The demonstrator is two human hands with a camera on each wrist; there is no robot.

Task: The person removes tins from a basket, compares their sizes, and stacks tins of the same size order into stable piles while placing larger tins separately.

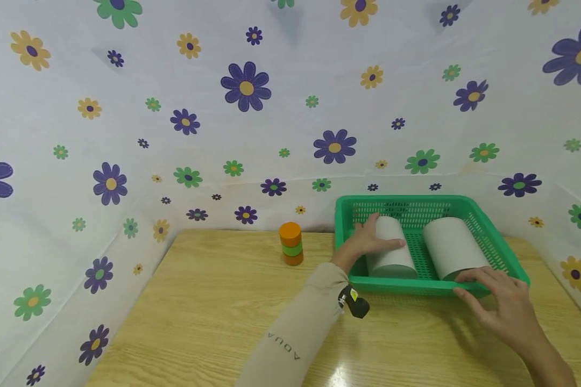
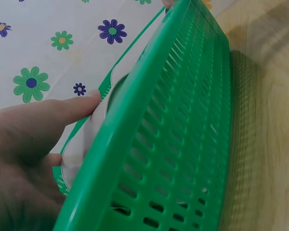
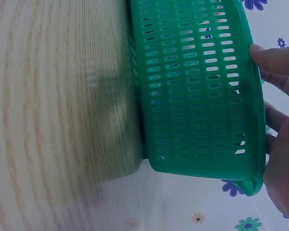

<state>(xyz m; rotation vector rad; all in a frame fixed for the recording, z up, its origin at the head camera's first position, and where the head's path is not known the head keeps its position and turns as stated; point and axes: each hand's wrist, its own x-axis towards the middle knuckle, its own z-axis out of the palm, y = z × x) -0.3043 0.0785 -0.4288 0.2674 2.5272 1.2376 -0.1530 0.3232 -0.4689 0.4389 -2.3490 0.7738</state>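
Observation:
A green plastic basket (image 1: 392, 286) with slotted walls stands on the table and holds two white cylinders lying on their sides. My left hand (image 1: 366, 240) reaches over the basket's near left side and grips the left white cylinder (image 1: 391, 258), thumb on one side and fingers on the other. The right white cylinder (image 1: 452, 244) lies apart from it, its near end close to my right hand (image 1: 505, 306). That hand grips the basket's near right rim, the thumb (image 3: 269, 57) outside and the fingers over the inside. The basket wall hides part of the left fingers.
An orange container with a green band (image 1: 292, 244) stands upright left of the basket, near the back edge of the wooden table (image 1: 213, 301). A white cloth with printed flowers (image 1: 271, 134) hangs behind and along both sides.

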